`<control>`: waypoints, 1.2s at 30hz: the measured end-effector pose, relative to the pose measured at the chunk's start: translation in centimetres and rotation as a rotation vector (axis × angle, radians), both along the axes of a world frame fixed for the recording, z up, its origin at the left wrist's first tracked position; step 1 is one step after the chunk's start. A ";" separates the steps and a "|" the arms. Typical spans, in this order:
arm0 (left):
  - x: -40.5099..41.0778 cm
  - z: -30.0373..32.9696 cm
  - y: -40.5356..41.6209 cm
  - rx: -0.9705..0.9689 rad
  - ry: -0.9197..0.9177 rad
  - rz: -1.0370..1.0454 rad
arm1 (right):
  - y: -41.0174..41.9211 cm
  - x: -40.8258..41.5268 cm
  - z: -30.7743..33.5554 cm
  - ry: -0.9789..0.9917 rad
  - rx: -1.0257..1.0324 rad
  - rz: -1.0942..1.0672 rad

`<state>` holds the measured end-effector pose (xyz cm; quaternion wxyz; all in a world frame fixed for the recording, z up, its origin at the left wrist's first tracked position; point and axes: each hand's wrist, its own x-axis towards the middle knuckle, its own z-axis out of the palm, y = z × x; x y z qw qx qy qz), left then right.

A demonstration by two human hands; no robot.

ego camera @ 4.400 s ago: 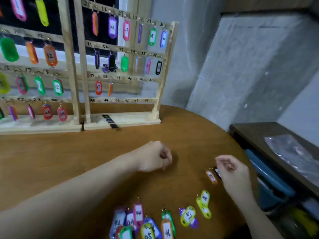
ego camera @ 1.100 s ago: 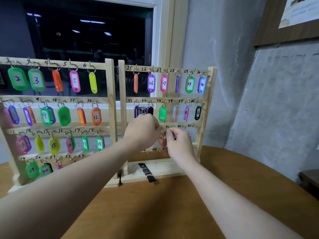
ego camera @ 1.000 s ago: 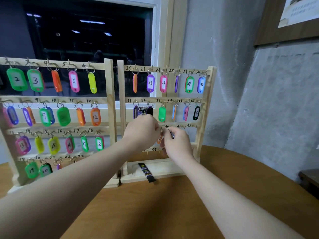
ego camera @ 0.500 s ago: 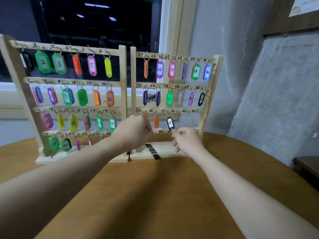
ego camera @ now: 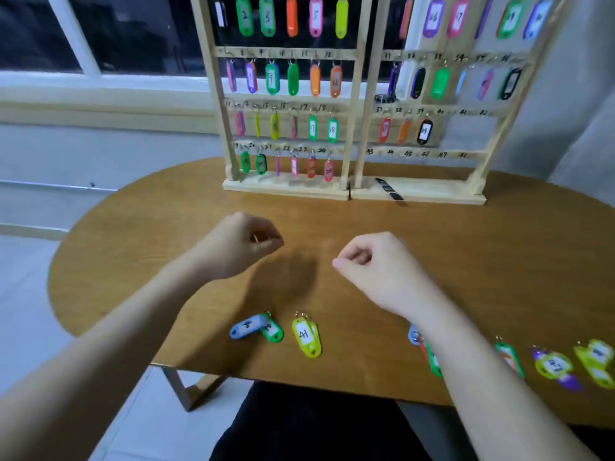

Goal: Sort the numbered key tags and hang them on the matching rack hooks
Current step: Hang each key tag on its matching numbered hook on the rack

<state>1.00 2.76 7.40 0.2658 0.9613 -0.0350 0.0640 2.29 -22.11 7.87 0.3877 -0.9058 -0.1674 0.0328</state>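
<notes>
From the head view, both our hands hang above the wooden table (ego camera: pixel 499 261), in front of the right rack (ego camera: pixel 429 191), which we take as our landmark. The left hand (ego camera: pixel 239 244) has its fingers curled in and we see nothing inside it; something thin may show at the knuckles, but we cannot tell. The right hand (ego camera: pixel 376 264) is also loosely curled, thumb against forefinger, and it seems to hold nothing.

We judge that the step now is to pick the next tag. On the right rack the third row carries tags only up to the black tag 39 (ego camera: pixel 424 131), so hook 40, just right of it, is the next free one, and the whole bottom row under it is bare. The yellow-green tag 41 (ego camera: pixel 306 336) lies near the table edge, well in front of the rack and left of it. A blue tag (ego camera: pixel 246 327) overlaps a green tag (ego camera: pixel 271 331) just left of that one; their numbers are blurred. More tags lie to the right, partly under our right forearm, among them a yellow-green tag 47 (ego camera: pixel 554 364).

To do it well, we should read the numbers first, pinch the tag by its ring, and check the hook's written number before hanging.

The left rack (ego camera: pixel 286 188), touching the right rack's left side, seems full in every row we see.
</notes>
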 end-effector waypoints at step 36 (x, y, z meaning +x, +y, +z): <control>-9.0 -5.3 2.1 -0.214 0.104 0.007 | 8.3 -4.0 -4.4 -0.144 -0.305 0.252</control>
